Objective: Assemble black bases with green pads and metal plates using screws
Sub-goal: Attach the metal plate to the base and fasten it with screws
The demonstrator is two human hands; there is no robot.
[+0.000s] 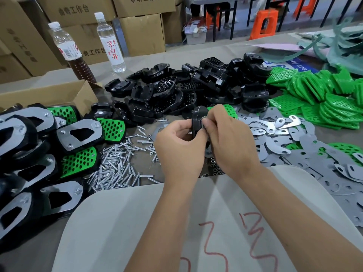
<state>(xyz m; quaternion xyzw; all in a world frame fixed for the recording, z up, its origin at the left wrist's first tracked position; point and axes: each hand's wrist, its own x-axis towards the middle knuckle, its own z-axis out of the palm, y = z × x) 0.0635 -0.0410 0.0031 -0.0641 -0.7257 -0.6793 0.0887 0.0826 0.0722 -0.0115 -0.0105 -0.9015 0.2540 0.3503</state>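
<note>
1. Finished units [78, 134] are stacked at the left.
2. Screws [117, 165] lie heaped beside them.
3. The left hand [176, 146] grips a black base [197, 118] held on edge above the table.
4. The right hand [225, 138] pinches the same base's upper side.
5. Plates [275, 134] and green pads [324, 95] lie to the right.
</note>
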